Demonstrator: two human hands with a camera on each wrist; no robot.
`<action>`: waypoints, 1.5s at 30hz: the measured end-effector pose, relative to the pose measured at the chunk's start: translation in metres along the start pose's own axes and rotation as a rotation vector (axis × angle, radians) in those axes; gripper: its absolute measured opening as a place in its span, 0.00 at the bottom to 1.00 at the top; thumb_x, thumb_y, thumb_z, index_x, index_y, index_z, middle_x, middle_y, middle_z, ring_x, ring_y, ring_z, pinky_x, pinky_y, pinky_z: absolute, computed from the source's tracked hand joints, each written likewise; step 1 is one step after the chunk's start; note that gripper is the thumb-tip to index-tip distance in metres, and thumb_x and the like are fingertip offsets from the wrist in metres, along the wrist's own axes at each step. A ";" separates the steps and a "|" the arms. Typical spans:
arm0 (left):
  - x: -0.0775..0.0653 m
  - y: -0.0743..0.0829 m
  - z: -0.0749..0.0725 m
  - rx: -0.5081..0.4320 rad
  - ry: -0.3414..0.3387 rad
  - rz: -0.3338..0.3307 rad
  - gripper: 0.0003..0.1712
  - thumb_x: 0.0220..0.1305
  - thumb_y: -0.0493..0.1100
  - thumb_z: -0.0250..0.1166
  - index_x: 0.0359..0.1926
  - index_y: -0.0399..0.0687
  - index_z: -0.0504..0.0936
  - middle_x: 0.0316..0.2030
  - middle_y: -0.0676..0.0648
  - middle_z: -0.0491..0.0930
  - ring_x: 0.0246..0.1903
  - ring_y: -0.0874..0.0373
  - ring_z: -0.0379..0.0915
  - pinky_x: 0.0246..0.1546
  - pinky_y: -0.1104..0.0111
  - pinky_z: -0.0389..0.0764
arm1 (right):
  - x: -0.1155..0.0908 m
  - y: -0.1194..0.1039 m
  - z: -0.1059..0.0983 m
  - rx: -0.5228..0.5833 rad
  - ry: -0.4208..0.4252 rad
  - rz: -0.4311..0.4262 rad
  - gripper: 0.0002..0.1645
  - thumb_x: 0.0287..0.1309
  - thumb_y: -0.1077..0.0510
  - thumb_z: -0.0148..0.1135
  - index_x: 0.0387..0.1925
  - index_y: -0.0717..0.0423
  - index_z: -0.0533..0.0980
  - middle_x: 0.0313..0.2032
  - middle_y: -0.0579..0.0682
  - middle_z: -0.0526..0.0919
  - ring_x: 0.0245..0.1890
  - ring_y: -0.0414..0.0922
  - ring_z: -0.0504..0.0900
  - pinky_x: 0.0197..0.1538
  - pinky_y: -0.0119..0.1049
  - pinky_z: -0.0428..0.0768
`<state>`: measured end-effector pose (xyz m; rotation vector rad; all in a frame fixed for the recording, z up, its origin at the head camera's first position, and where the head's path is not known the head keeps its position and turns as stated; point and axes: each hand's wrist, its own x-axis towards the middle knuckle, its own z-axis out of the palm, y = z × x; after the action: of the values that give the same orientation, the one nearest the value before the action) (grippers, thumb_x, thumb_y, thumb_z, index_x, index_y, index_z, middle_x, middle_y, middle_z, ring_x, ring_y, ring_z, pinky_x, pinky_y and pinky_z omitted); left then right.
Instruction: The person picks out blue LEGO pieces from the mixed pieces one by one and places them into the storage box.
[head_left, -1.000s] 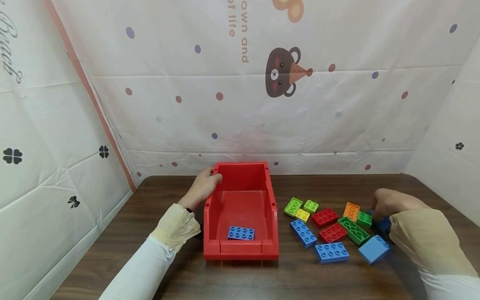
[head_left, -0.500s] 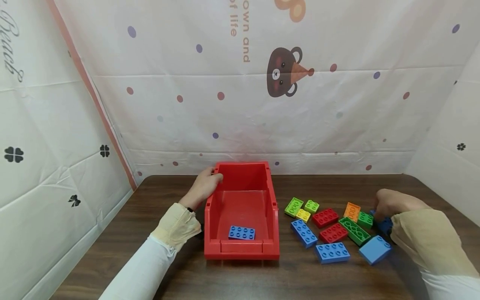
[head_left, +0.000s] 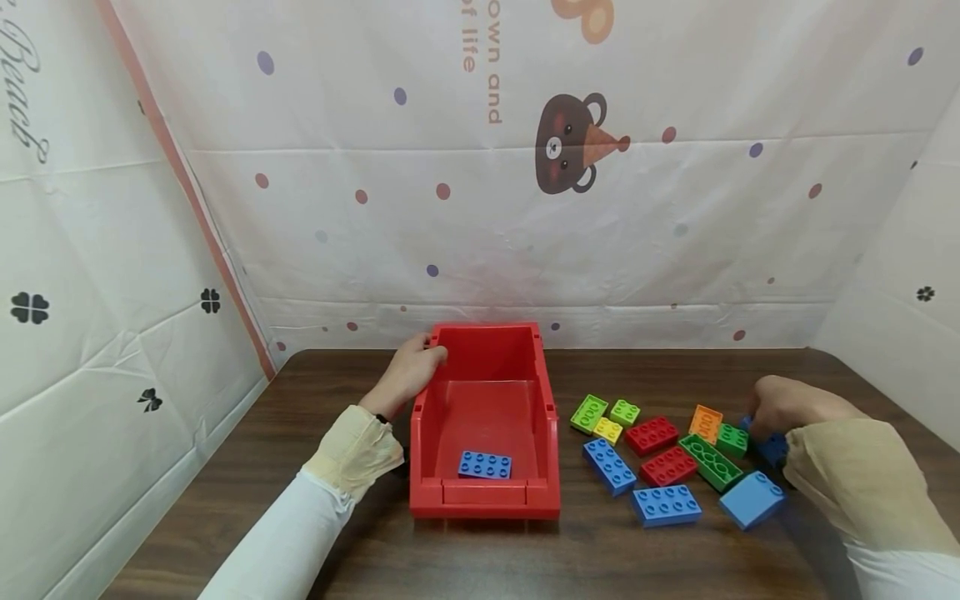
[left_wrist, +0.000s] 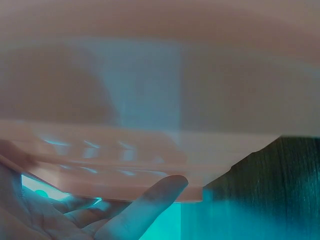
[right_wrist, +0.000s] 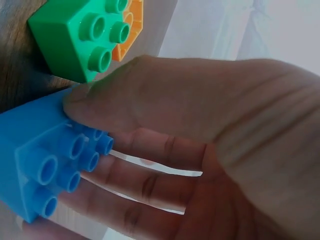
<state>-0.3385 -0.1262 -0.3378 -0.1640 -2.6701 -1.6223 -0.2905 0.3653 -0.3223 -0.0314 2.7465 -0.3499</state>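
My left hand (head_left: 408, 371) grips the far left edge of a red plastic bin (head_left: 551, 442); in the left wrist view its thumb lies along the bin's wall (left_wrist: 115, 155). One light blue toy brick (head_left: 485, 465) lies inside the bin, near its low front. Far right on the table, my right hand (head_left: 798, 404) pinches a dark blue toy brick (head_left: 772, 450). In the right wrist view, the thumb presses one side of that studded brick (right_wrist: 30, 135) and the fingers reach round the other. A green brick (right_wrist: 65, 40) sits right beside the thumb.
Several loose bricks lie between bin and right hand: red (head_left: 652, 435), blue (head_left: 609, 467), lime (head_left: 588, 413), yellow (head_left: 607, 430), orange (head_left: 706, 423), long green (head_left: 711, 462). A smooth-sided blue brick (head_left: 752, 500) lies nearest the right sleeve. A printed cloth (head_left: 360, 250) hangs behind the wooden table (head_left: 480, 558).
Both hands keep their places, the left on the bin and the right at the dark blue brick. The whole head view has shifted very slightly.
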 end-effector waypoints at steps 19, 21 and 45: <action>0.001 0.001 0.000 -0.003 0.010 -0.001 0.18 0.60 0.41 0.49 0.50 0.38 0.71 0.45 0.36 0.78 0.39 0.42 0.79 0.31 0.64 0.86 | -0.006 -0.015 -0.010 -0.011 0.091 -0.077 0.18 0.49 0.60 0.65 0.39 0.70 0.77 0.30 0.58 0.78 0.29 0.50 0.74 0.30 0.43 0.83; 0.001 0.001 0.000 0.001 0.013 0.002 0.18 0.60 0.40 0.49 0.50 0.38 0.71 0.44 0.36 0.78 0.38 0.42 0.79 0.31 0.64 0.86 | -0.008 -0.019 -0.011 -0.020 0.108 -0.086 0.20 0.48 0.60 0.65 0.41 0.71 0.76 0.31 0.58 0.78 0.29 0.49 0.74 0.30 0.43 0.83; -0.002 0.001 -0.001 -0.025 0.000 -0.004 0.20 0.62 0.42 0.47 0.54 0.40 0.70 0.50 0.37 0.77 0.41 0.43 0.78 0.35 0.60 0.86 | -0.034 -0.095 -0.024 -0.114 0.364 -0.259 0.26 0.49 0.60 0.64 0.48 0.73 0.71 0.36 0.67 0.80 0.29 0.51 0.77 0.30 0.48 0.84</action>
<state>-0.3366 -0.1268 -0.3371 -0.1592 -2.6522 -1.6579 -0.2697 0.2818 -0.2648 -0.3933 3.1276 -0.2904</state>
